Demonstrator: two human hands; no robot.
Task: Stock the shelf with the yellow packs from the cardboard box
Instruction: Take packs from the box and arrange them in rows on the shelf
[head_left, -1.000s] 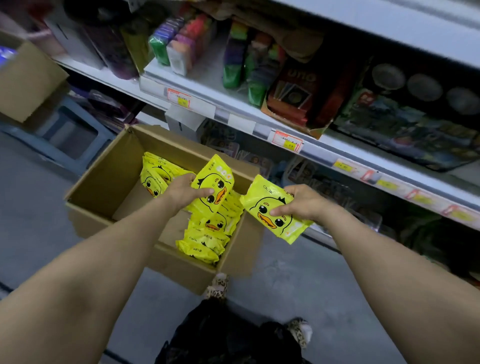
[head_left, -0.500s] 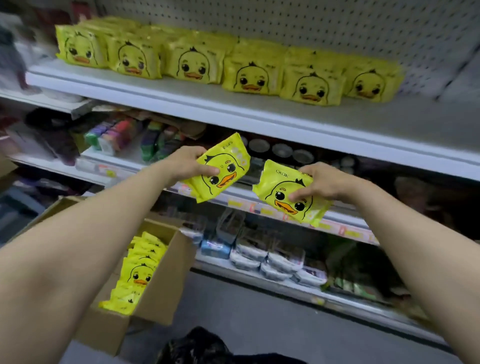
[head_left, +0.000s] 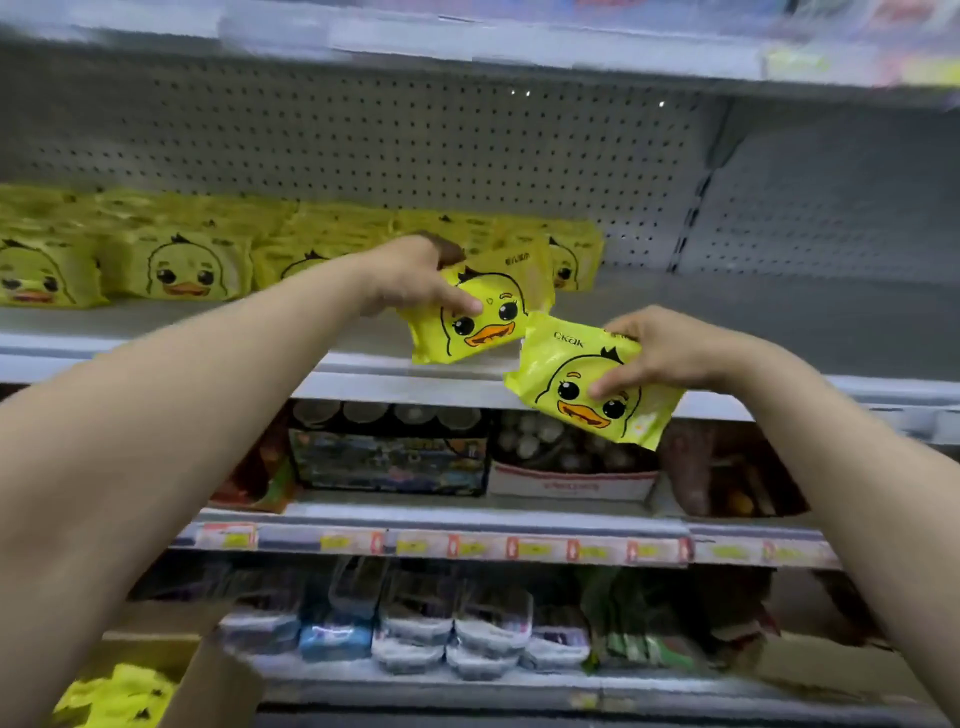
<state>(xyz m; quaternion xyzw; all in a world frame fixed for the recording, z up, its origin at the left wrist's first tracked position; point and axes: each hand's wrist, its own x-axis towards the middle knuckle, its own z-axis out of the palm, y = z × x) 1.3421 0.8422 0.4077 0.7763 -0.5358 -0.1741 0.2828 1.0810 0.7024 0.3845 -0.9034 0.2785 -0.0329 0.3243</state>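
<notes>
Left hand (head_left: 410, 280): gripping one yellow pack (head_left: 467, 327) at its upper left corner, thumb on the printed duck face, fingers behind. Right hand (head_left: 670, 353): gripping a second pack (head_left: 582, 395) by its upper right part, thumb on the face, fingers over the top edge. Both packs are tilted and nearly touch where the left one's lower right corner meets the second pack's top edge.

Diff vs 0.5 s ago: both hands are higher. The left-hand pack was in front of the lower shelf then and now sits at the level of the target shelf (head_left: 779, 322), over its front part. Can't tell if it touches the board. The right-hand pack has come up too, but less, and now overlaps the target shelf's front edge. Grip is unchanged on both.

Just behind the left hand is the right end of the stocked row (head_left: 176, 265) of the same duck packs, which runs off left of that hand. The shelf board beyond the right hand is bare, with the pegboard back (head_left: 415, 140) above it.

Below both hands are boxed goods (head_left: 389, 457) on the lower shelf (head_left: 467, 545), which has a price-tag strip.

Far below the left forearm is the cardboard box (head_left: 208, 680). Only its corner is in frame now, with yellow packs inside (head_left: 114, 696), blurred.
</notes>
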